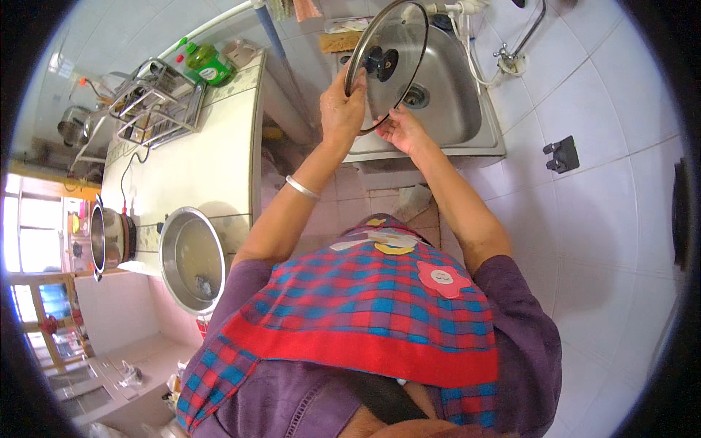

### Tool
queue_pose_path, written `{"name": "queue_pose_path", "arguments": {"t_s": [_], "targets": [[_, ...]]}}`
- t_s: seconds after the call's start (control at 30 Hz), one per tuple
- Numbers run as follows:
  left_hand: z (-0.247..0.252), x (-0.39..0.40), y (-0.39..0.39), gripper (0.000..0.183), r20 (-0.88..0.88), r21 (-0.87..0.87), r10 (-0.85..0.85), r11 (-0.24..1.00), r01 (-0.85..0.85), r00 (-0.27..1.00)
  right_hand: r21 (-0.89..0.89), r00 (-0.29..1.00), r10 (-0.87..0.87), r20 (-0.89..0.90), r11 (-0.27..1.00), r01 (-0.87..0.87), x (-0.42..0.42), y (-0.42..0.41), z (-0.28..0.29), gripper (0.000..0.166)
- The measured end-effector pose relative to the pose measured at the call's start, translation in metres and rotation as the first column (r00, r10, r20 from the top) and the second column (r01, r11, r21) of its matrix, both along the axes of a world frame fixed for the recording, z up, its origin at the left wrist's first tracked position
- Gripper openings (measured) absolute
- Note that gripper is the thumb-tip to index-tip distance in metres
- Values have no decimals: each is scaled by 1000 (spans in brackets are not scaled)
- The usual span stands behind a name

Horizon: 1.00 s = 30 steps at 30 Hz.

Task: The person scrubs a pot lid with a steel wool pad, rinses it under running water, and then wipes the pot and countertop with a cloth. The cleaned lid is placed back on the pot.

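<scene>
A round glass pot lid with a metal rim and a black knob is tilted steeply over the stainless steel sink. My left hand grips the lid's left edge, thumb against the rim. At the lower edge, my right hand holds the rim between thumb and fingers, palm turned partly up. Beneath the lid the sink drain shows beside the glass. The lid's top edge reaches up towards the back of the sink.
On the tiled counter to the left are a metal basin holding cloudy water, a pot, a wire rack and a green detergent bottle. A brown sponge sits behind the sink. A wall tap is at right.
</scene>
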State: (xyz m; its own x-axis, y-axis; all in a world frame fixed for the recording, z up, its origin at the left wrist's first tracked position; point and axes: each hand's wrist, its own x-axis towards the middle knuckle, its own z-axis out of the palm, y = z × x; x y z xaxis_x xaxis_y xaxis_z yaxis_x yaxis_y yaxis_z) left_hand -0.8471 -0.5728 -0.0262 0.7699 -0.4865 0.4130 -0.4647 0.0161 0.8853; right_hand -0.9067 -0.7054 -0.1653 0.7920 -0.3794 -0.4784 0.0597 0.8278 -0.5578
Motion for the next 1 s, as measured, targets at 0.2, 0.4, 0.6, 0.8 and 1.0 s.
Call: {"name": "queue_pose_path", "arguments": {"t_s": [0.2, 0.4, 0.6, 0.8, 1.0], "targets": [[0, 6, 5, 29, 3, -64, 31, 997, -31, 1000, 38, 1000, 10, 28, 999, -11, 8, -4, -3, 34], [9, 4, 16, 33, 331, 71, 12, 997, -37, 944, -98, 994, -89, -66, 992, 83, -19, -24, 35, 83], [-1, 4, 25, 46, 721, 157, -208, 978, 136, 661, 89, 904, -184, 385, 983, 162, -79, -52, 111, 96], [-23, 3, 33, 46, 854, 342, -356, 934, 108, 378, 103, 949, -161, 270, 985, 138, -93, -29, 118, 69], [-30, 8, 37, 45, 887, 350, -359, 933, 83, 292, 164, 880, -188, 437, 978, 127, -101, -12, 85, 44]]}}
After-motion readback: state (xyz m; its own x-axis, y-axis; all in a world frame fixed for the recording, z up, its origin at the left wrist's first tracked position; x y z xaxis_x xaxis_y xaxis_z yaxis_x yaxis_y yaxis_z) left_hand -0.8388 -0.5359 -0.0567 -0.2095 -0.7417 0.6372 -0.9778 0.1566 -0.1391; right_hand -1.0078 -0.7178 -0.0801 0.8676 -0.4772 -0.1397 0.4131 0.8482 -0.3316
